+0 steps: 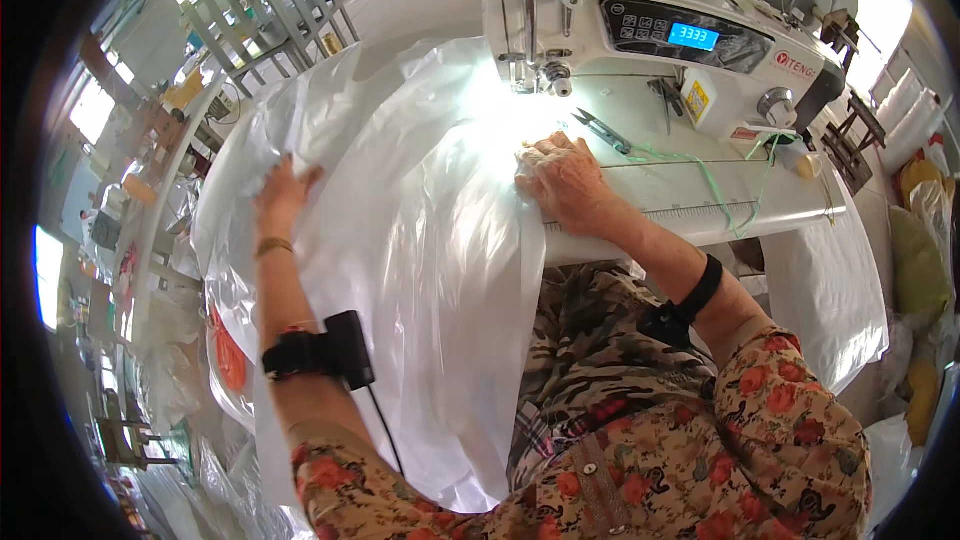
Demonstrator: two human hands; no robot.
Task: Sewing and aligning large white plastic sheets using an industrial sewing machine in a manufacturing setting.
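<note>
The white plastic sheet [420,230] is pressed flat by 2 open hands: left hand [283,192] outspread, right hand [562,178] near the sewing machine [650,30]; nothing is gripped.

hands [285,195]: 2; sewing machine [650,30]: 1; white sheet [420,240]: 1; scissors [603,130]: 1

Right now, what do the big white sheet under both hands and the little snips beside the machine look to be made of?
White sheet: seemingly thin woven or plastic-like fabric, slightly glossy and translucent; light glows through it and it creases crisply. Both the left hand and right hand press flat on it. Snips: probably metal blades, dark with a dull sheen; handle material unclear.
</note>
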